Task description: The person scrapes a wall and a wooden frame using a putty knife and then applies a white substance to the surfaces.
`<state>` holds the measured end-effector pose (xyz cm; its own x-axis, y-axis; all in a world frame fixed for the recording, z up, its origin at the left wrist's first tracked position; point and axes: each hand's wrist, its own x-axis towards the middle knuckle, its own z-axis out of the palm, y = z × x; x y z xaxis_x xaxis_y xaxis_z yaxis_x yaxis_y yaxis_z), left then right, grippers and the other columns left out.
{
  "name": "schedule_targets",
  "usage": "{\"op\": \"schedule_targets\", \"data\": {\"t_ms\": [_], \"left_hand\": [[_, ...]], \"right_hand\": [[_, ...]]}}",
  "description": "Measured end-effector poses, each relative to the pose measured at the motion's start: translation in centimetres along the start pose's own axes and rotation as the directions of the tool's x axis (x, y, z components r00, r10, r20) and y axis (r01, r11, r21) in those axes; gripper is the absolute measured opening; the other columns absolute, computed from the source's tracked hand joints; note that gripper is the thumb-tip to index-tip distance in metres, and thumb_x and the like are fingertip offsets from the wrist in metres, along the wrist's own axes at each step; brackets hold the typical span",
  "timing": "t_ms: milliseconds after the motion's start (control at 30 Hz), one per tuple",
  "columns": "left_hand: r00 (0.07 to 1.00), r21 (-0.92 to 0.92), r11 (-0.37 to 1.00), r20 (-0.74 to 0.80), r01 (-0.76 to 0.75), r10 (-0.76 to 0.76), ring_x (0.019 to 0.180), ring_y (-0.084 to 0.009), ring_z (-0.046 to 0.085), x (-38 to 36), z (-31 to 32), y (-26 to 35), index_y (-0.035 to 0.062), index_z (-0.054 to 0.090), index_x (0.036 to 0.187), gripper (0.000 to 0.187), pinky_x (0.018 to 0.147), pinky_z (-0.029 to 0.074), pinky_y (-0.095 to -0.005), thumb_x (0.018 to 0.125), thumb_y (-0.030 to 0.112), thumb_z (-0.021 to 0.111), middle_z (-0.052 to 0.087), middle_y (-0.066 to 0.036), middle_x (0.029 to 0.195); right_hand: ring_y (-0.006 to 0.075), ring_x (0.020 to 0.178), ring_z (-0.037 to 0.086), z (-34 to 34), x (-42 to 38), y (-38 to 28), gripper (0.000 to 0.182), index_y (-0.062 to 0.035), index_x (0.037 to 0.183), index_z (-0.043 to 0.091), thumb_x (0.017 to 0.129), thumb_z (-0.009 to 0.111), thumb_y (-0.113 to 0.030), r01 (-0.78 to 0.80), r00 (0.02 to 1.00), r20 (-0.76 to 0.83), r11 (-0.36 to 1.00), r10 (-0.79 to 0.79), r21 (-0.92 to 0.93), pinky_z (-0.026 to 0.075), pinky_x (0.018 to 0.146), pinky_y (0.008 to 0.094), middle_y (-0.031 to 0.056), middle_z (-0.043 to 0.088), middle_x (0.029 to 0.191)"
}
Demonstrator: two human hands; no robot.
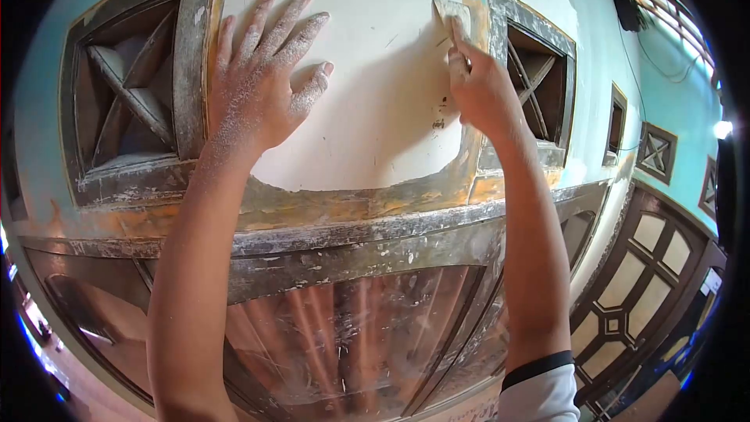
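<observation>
My left hand [269, 70], dusted with white powder, lies with fingers spread against the white wall patch [359, 117]. In my right hand [480, 82] is a putty knife [451, 9], its flat blade pointing up and laid near the patch's right border. My fingers wrap around its handle, which is mostly hidden. The smooth white patch has small dark nicks, a few dark spots below my right hand, and a ragged lower edge over bare brown and ochre wall.
Worn wooden vents with crossed slats flank the patch, one at left [129, 86] and one at right [539, 78]. Beneath runs a scuffed wooden ledge [367, 230] above a curtained window [351, 336]. A panelled door [625, 289] stands at lower right.
</observation>
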<state>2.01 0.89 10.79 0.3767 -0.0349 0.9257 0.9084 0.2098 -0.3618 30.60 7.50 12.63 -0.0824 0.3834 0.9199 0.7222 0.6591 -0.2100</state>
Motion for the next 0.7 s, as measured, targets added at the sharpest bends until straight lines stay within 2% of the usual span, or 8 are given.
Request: {"op": "schedule_targets", "data": {"t_ms": [33,133,167,233,267,333,633,700], "left_hand": [[1.0,0.002,1.0,-0.003,-0.001,0.001,0.159,-0.0243,0.027,0.0,0.0,0.1,0.0291,0.051,0.156,0.056,0.131,0.016,-0.0511,0.103,0.046,0.058,0.037,0.004,0.17],[1.0,-0.016,1.0,0.001,0.011,-0.011,0.159,-0.0245,0.027,-0.3,-0.2,-0.1,0.0284,0.051,0.156,0.057,0.131,0.016,-0.0513,0.102,0.046,0.058,0.036,0.004,0.17],[1.0,-0.017,1.0,0.006,0.007,-0.007,0.159,-0.0246,0.026,-0.3,-0.2,-0.2,0.0281,0.051,0.156,0.057,0.131,0.016,-0.0513,0.102,0.046,0.058,0.036,0.004,0.17],[1.0,-0.04,0.999,-0.003,0.008,-0.008,0.159,-0.0246,0.026,-0.1,-0.1,0.1,0.0278,0.051,0.156,0.057,0.131,0.015,-0.0513,0.102,0.046,0.058,0.036,0.004,0.17],[1.0,-0.029,1.0,0.003,0.006,-0.006,0.159,-0.0244,0.026,-0.2,-0.1,0.1,0.0277,0.05,0.156,0.057,0.131,0.015,-0.0512,0.102,0.045,0.058,0.035,0.004,0.17],[1.0,-0.017,1.0,0.013,-0.002,0.002,0.159,-0.0242,0.026,0.0,-0.1,0.1,0.0276,0.05,0.156,0.057,0.131,0.015,-0.0512,0.103,0.045,0.058,0.035,0.004,0.17],[1.0,0.027,1.0,0.012,0.004,-0.004,0.16,-0.0235,0.026,-0.1,-0.2,0.2,0.0279,0.049,0.157,0.057,0.131,0.014,-0.0516,0.103,0.044,0.058,0.034,0.005,0.171],[1.0,0.009,1.0,0.02,0.006,-0.006,0.16,-0.0236,0.026,-0.1,-0.1,0.2,0.0279,0.049,0.157,0.058,0.131,0.015,-0.0521,0.102,0.044,0.059,0.034,0.005,0.171]], "right_hand": [[0.0477,0.091,0.072,-0.7,-0.2,-1.5,0.044,-0.0134,0.144,0.062,0.107,0.047,-0.033,-0.103,0.995,0.02,0.994,0.102,0.03,0.056,0.084,0.0551,0.0291,0.072,0.093],[0.0241,0.048,0.064,0.2,-0.2,-0.1,0.053,-0.024,0.163,0.041,0.11,0.047,-0.029,0.032,0.999,-0.021,0.997,-0.033,-0.07,0.058,0.059,0.0395,0.021,0.071,0.079],[0.0241,0.048,0.064,0.5,-0.3,0.3,0.053,-0.024,0.163,0.041,0.11,0.047,-0.029,0.029,0.999,-0.024,0.997,-0.031,-0.078,0.058,0.059,0.0395,0.021,0.071,0.079],[0.0466,0.097,0.072,0.3,-0.8,-0.2,0.048,-0.0197,0.152,0.056,0.108,0.044,-0.034,-0.02,0.999,-0.041,0.997,0.017,-0.071,0.056,0.088,0.0554,0.0278,0.074,0.101],[0.0466,0.097,0.072,0.1,-0.3,0.0,0.048,-0.0197,0.152,0.056,0.108,0.044,-0.034,-0.023,0.999,-0.047,0.996,0.02,-0.081,0.056,0.088,0.0554,0.0278,0.074,0.101],[0.0242,0.048,0.065,-0.2,1.7,-0.1,0.054,-0.027,0.164,0.038,0.11,0.045,-0.03,0.072,0.995,-0.06,0.99,-0.08,-0.125,0.059,0.063,0.0384,0.0191,0.073,0.083],[0.0246,0.049,0.065,-0.4,2.0,-0.8,0.054,-0.0245,0.162,0.041,0.11,0.046,-0.036,0.072,0.988,-0.118,0.976,-0.098,-0.204,0.059,0.063,0.0394,0.0163,0.075,0.086],[0.032,0.073,0.075,-1.6,3.3,-1.9,0.052,-0.0313,0.161,0.043,0.11,0.037,-0.04,-0.077,0.996,0.035,0.993,0.08,-0.093,0.059,0.082,0.047,0.0149,0.078,0.094]]}}
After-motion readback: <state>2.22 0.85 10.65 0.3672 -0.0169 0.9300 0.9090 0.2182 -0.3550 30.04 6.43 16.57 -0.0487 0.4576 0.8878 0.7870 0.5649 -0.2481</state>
